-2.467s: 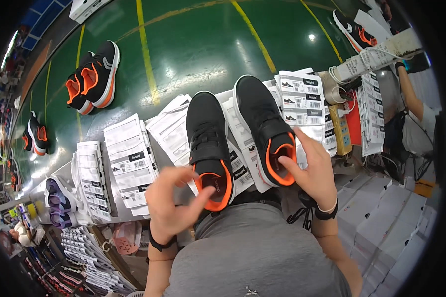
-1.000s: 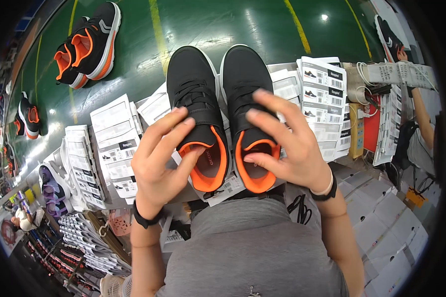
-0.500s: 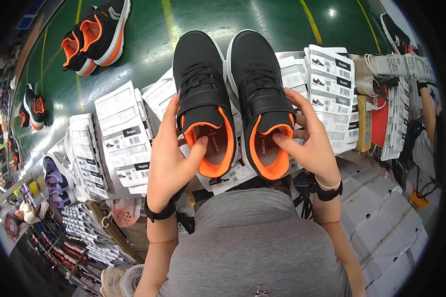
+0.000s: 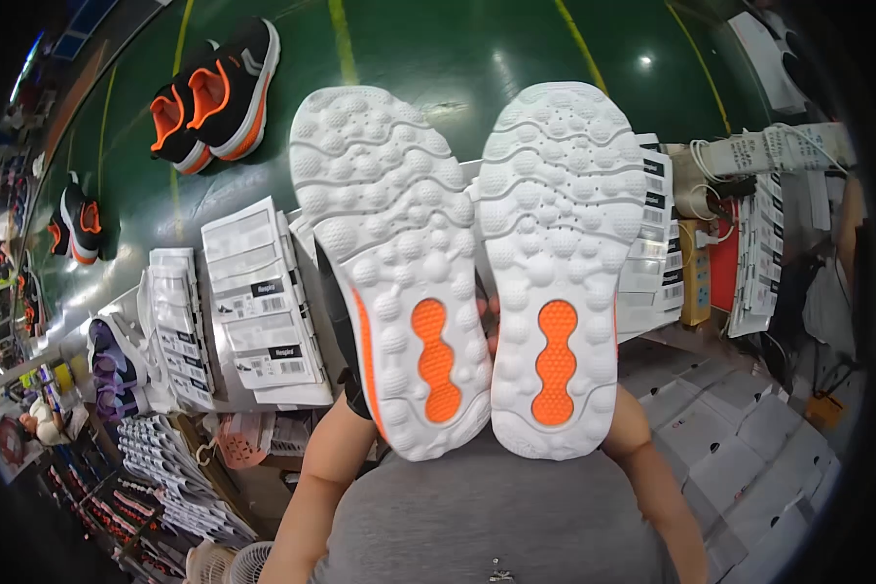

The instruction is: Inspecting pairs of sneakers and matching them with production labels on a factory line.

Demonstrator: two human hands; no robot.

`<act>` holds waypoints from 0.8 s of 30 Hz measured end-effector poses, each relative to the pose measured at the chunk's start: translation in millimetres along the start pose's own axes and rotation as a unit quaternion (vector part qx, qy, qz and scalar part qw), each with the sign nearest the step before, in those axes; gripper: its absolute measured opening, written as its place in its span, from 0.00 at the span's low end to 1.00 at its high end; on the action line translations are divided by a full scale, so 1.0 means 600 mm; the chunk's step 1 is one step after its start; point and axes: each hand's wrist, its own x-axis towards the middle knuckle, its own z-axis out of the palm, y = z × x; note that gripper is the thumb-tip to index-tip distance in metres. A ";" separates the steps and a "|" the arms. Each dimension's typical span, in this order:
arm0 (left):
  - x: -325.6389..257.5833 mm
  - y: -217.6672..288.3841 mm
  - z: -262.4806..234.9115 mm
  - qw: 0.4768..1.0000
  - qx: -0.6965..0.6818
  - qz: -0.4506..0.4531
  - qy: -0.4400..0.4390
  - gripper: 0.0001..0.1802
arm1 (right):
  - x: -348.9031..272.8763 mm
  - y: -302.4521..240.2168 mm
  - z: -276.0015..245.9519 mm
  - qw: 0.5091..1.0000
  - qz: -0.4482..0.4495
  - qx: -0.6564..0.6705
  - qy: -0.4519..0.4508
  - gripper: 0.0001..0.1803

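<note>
Right, head view only: both shoes up w/ soles facing me. Left shoe [image 4: 394, 282] and right shoe [image 4: 560, 268] sit side by side, almost touching along the inner edges, toes pointing away from me, heels nearest my chest. Soles are white w/ bumpy studs, each w/ a wavy orange patch near the heel; left one shows an orange stripe along its edge.

My left hand [image 4: 352, 389] is behind the left shoe, mostly hidden; only a dark wrist band and the forearm come out below the heel. My right hand [image 4: 625, 428] is behind the right shoe, hidden too, just the wrist/forearm showing. A bit of skin peeks thru the gap betw. the two soles. Can't tell how far my fingers are closed: the soles cover them. Shoes are up off the worktop, so the hands carry them, one each.

Beyond my fingers: green floor [image 4: 428, 49] w/ yellow lines. Far to the left of my left fingers, a black-and-orange pair [image 4: 214, 92] lies on that floor. Just left of the left shoe, stacks of white label sheets [image 4: 258, 302]; more label sheets [image 4: 652, 243] just right of the right shoe. Lower right, white shoe boxes [image 4: 740, 438]. My grey shirt [image 4: 487, 516] fills the bottom.
</note>
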 end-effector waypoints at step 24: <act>0.355 0.169 0.083 0.941 0.301 0.068 -0.142 0.14 | 0.437 -0.212 0.171 0.928 -0.209 -0.302 0.064 0.17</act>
